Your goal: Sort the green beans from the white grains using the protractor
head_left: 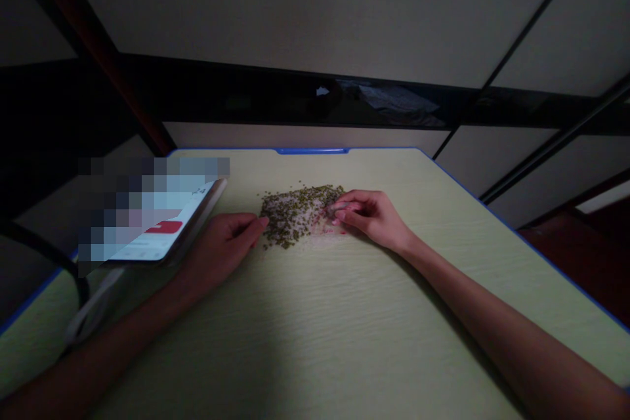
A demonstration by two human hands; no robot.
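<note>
A flat spread of small green beans (288,226), mixed with paler grains, covers the middle of the table. At its right side is a thin see-through plastic bag (327,233) with red print; I cannot tell whether the beans lie in it or on it. My right hand (371,215) is closed, thumb and fingers pinching a crumpled pinkish part of the bag. At the left edge of the beans, my left hand (231,236) is closed with its thumb tip against them. What its curled fingers hold, if anything, is hidden.
To the left stands a tilted tablet (167,236) with a lit screen, partly pixelated, and a pale cable (93,305) beside it. The light wood-look table (344,341) has a blue rim. Behind it are pale panels with a dark glossy strip (246,95).
</note>
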